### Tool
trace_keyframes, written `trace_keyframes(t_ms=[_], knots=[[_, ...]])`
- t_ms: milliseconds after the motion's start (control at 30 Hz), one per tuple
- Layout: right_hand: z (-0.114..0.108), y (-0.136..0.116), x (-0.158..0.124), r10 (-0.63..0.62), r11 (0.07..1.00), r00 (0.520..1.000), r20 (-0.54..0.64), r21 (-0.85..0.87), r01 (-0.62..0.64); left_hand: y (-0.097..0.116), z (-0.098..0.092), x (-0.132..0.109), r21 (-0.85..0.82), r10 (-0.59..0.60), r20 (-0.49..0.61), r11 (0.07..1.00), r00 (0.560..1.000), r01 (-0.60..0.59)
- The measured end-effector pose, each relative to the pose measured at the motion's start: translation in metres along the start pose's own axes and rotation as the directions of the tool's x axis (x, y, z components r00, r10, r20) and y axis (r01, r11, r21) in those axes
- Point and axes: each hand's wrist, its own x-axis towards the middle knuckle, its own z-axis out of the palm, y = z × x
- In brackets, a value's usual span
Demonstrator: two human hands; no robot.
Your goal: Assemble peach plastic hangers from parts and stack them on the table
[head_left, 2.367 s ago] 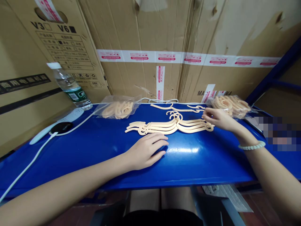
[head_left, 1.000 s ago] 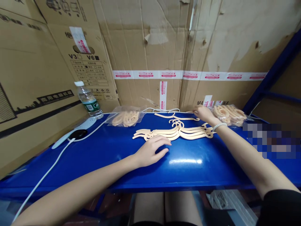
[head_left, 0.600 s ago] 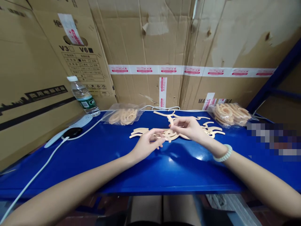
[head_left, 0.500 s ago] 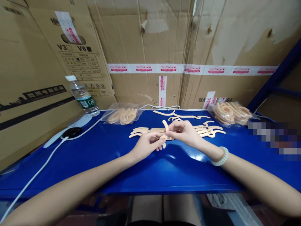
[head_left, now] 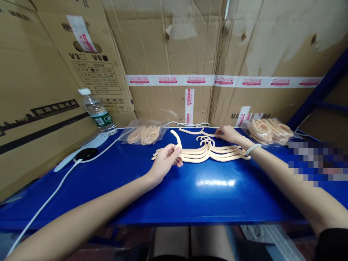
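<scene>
A stack of beige plastic hangers lies in the middle of the blue table. My left hand is closed on a curved beige hook piece that sticks up above the stack's left end. My right hand reaches to the far side and touches a single beige hanger lying behind the stack; its fingers rest on that hanger's right arm. A pale bead bracelet sits on my right wrist.
Two clear bags of beige hook pieces lie at the back, one to the left and one to the right. A water bottle, a black puck and a white cable are on the left. Cardboard boxes wall the back.
Both hands had met over the stack with a hook piece. Now my left hand keeps the hook piece alone, and my right hand has reached back to the single hanger at the far edge.
</scene>
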Motion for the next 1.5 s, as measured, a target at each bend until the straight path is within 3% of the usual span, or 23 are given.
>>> trace_keyframes(t_ms=[100, 200, 333, 433, 600, 767, 867, 967, 1200, 1500], knots=[[-0.01, -0.001, 0.006, -0.008, 1.0, 0.998, 0.057, -0.005, 0.009, 0.0, -0.002, 0.003, -0.046, -0.009, -0.02, 0.999, 1.0, 0.008], [-0.035, -0.007, 0.006, -0.021, 1.0, 0.997, 0.069, -0.01, 0.022, 0.0, -0.005, 0.004, -0.067, 0.0, -0.042, 0.998, 0.999, -0.003], [-0.068, -0.016, -0.017, -0.067, 0.998, 0.997, -0.041, -0.026, 0.066, 0.002, -0.007, 0.006, -0.078, 0.027, -0.06, 0.996, 0.998, -0.032], [-0.079, -0.022, -0.048, -0.103, 0.993, 0.984, -0.149, 0.044, 0.11, 0.004, -0.007, 0.006, -0.12, 0.036, -0.083, 0.992, 0.996, -0.046], [-0.065, -0.033, -0.095, -0.116, 0.979, 0.939, -0.324, 0.124, 0.163, 0.01, -0.008, 0.007, -0.199, 0.065, -0.136, 0.976, 0.989, -0.091], [-0.044, -0.04, -0.114, -0.204, 0.944, 0.86, -0.467, 0.14, 0.299, 0.015, -0.01, 0.01, -0.247, 0.056, -0.208, 0.963, 0.977, -0.107], [-0.039, -0.04, -0.118, -0.27, 0.918, 0.845, -0.462, 0.141, 0.37, 0.013, -0.012, 0.011, -0.267, 0.029, -0.211, 0.96, 0.977, -0.086], [-0.037, -0.038, -0.121, -0.302, 0.894, 0.859, -0.413, 0.191, 0.406, 0.011, -0.013, 0.011, -0.252, 0.025, -0.14, 0.966, 0.99, -0.06], [-0.036, -0.035, -0.123, -0.266, 0.888, 0.876, -0.402, 0.25, 0.385, 0.014, -0.011, 0.004, -0.301, 0.018, 0.004, 0.954, 1.0, -0.016], [-0.029, -0.027, -0.121, -0.277, 0.9, 0.853, -0.443, 0.192, 0.391, 0.017, -0.01, 0.003, -0.353, -0.074, 0.037, 0.932, 0.997, 0.082]])
